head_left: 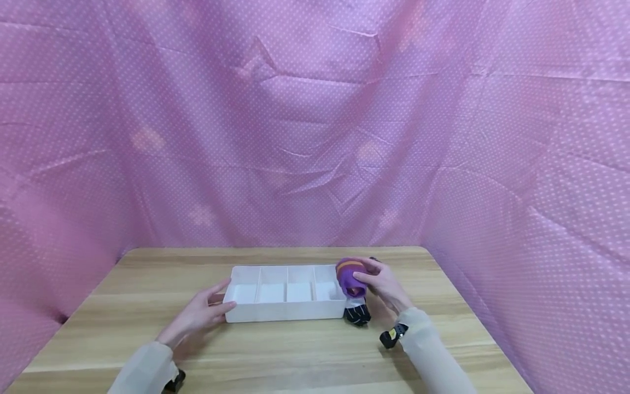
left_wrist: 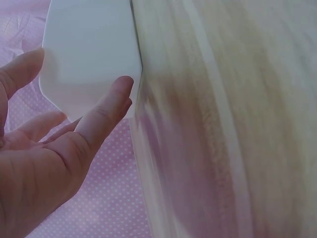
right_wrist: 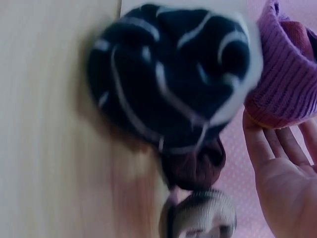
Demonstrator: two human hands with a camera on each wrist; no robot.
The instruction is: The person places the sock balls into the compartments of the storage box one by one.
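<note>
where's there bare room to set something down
Bare table in front of the tray, between left sleeve and right sleeve; also left of the left hand. Crowded: the tray's right end, with the purple sock, black sock, other socks and right hand.
</note>
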